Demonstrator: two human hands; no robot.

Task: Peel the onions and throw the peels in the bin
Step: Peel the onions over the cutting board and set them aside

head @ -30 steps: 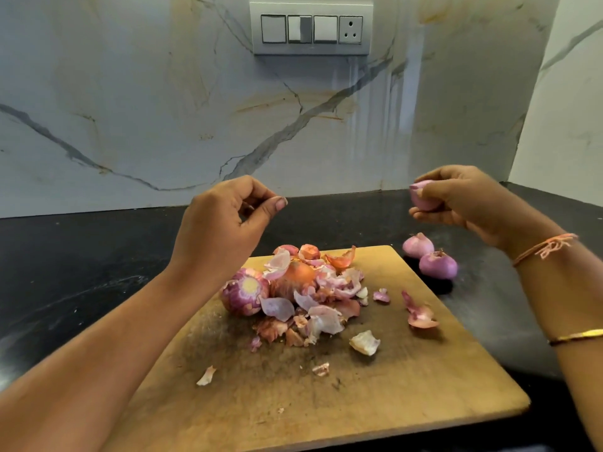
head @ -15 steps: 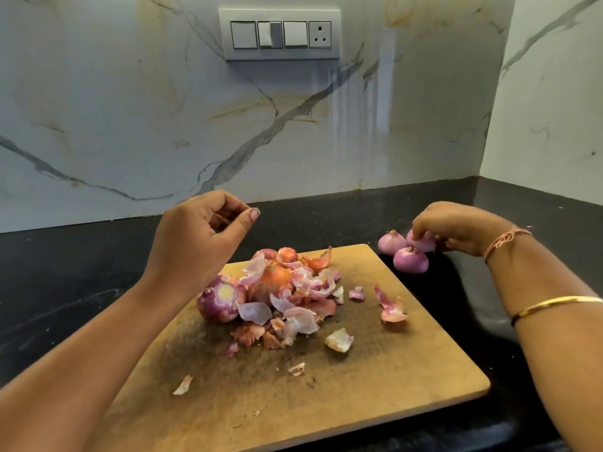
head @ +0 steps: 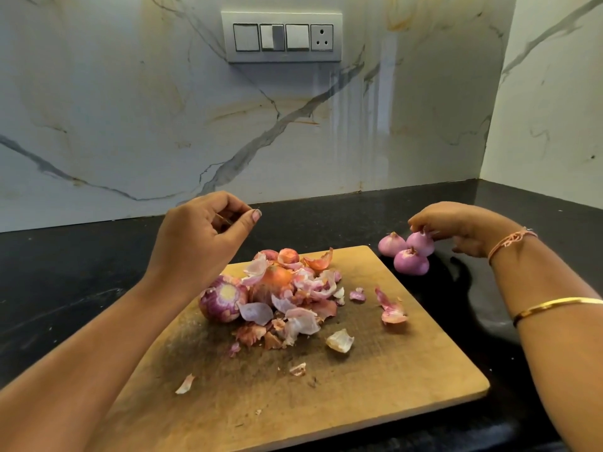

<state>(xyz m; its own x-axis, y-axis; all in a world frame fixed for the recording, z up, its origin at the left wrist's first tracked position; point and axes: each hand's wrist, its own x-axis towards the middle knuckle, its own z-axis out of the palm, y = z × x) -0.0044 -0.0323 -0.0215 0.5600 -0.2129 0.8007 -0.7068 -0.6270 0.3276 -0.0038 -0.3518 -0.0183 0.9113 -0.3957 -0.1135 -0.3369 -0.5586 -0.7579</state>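
Note:
My right hand [head: 456, 226] reaches over the black counter, and its fingertips pinch the pointed top of a peeled onion [head: 421, 244]. Two more peeled onions [head: 390, 244] [head: 411, 263] sit against it, just off the board's far right corner. My left hand [head: 199, 236] hovers above the wooden cutting board [head: 359, 386] with fingers curled; a thin brown peel sliver [head: 222, 218] seems pinched in them. Below it lies a purple unpeeled onion [head: 222, 300] beside a pile of peels [head: 293, 295] that half covers an orange-skinned onion [head: 277, 277].
Loose peel scraps [head: 339, 340] [head: 390, 309] [head: 185, 384] are scattered over the board. A marble wall with a switch panel [head: 282, 37] backs the black counter [head: 65, 272], and a side wall closes the right corner. No bin is in view.
My right hand has come down from mid-air and set the peeled onion on the counter beside the other two. My left hand has stayed raised over the board.

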